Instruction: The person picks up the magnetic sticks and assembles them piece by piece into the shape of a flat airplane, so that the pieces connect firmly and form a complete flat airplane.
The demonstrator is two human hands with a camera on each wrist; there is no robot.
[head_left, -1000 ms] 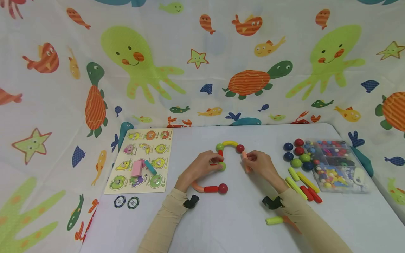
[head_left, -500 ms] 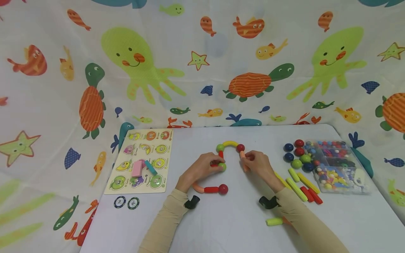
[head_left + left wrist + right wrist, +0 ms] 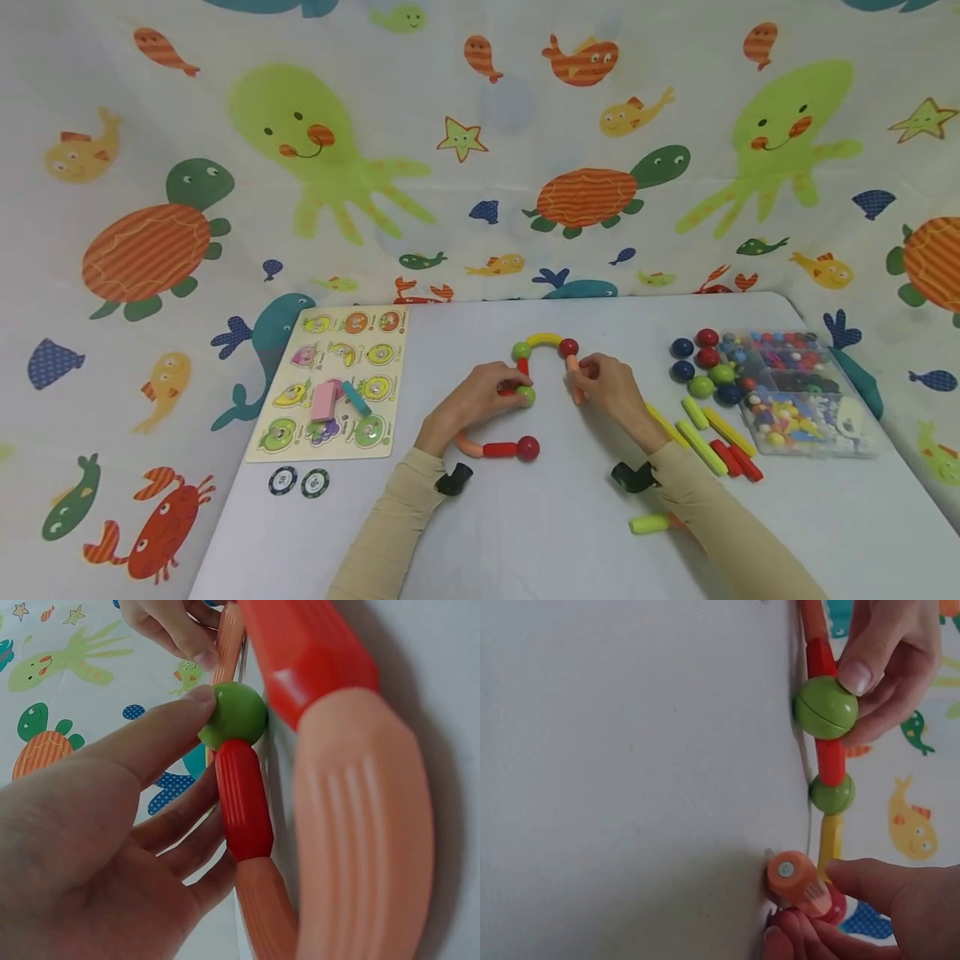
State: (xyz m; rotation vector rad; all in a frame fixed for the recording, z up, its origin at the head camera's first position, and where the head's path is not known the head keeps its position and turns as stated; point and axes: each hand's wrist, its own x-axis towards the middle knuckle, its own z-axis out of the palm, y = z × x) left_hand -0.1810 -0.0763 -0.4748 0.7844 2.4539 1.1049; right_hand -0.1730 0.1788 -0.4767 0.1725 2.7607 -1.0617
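My left hand [image 3: 480, 393] pinches a green ball [image 3: 238, 716] between thumb and fingers. The ball joins red sticks [image 3: 244, 799] in a winding chain of balls and sticks on the white table. My right hand [image 3: 609, 387] grips a peach-coloured stick [image 3: 799, 883], with a small metal disc at its free end. Its other end meets a red ball [image 3: 568, 348]. From there a yellow curved stick [image 3: 544, 339] runs to a second green ball [image 3: 521, 351]. Closer to me, a curved peach stick [image 3: 469, 445] and a red stick [image 3: 500, 450] end in another red ball [image 3: 528, 448].
Left lies a fruit puzzle board [image 3: 330, 442] bearing a pink block [image 3: 324, 402] and a teal block [image 3: 356, 399]; two chips [image 3: 315, 483] sit before it. Right are loose balls [image 3: 702, 386], sticks [image 3: 702, 448] and a bead box [image 3: 810, 417]. A lime stick [image 3: 649, 523] is near my right forearm.
My right hand has shifted slightly left, swinging the near end of the peach stick left below the red ball. My left hand stays on the green ball. The head view has turned slightly.
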